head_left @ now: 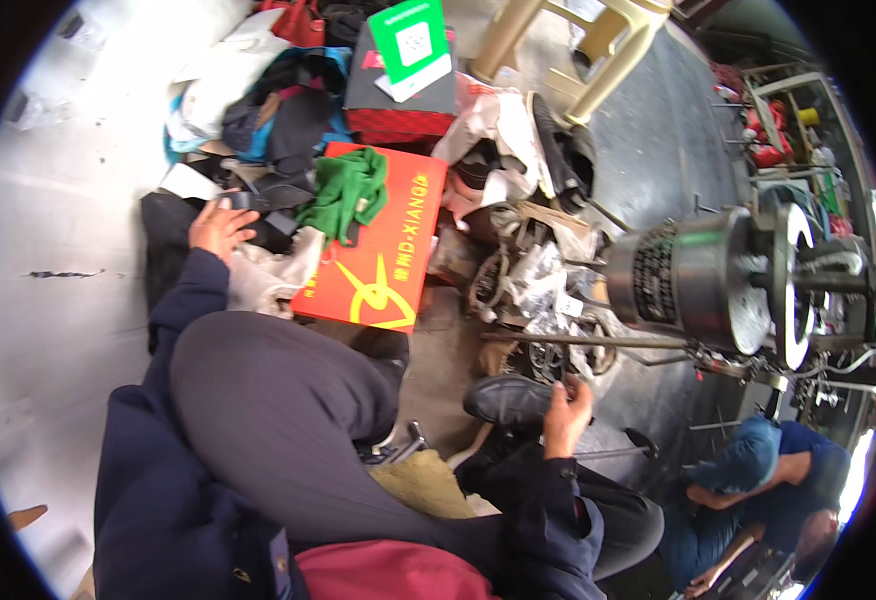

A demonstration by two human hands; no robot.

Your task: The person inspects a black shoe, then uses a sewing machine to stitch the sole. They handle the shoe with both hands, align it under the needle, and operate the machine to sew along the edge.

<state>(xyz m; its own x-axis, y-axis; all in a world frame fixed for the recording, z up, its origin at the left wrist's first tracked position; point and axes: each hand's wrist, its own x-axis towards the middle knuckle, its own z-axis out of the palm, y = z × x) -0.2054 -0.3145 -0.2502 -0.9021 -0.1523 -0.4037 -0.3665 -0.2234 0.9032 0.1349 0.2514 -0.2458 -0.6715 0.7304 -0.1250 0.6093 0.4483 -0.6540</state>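
My left hand (pixel 220 230) reaches into a heap of dark scraps, its fingers apart. The fingertips touch a small black piece (pixel 243 201) at the edge of the heap. A white plastic bag (pixel 273 275) lies right below that hand. My right hand (pixel 566 415) is closed in a pinch beside a black shoe (pixel 508 400); whatever lies between its fingertips is too small to make out. A green cloth (pixel 348 190) rests on an orange-red shoebox (pixel 383 255) between my two hands.
A metal cylinder machine (pixel 683 280) stands to the right, with a rod reaching left. Shoes and plastic bags (pixel 538 280) pile up in front of it. A green sign (pixel 408 45) tops a dark box. A beige stool (pixel 608 50) stands beyond; a person (pixel 758 470) crouches at lower right.
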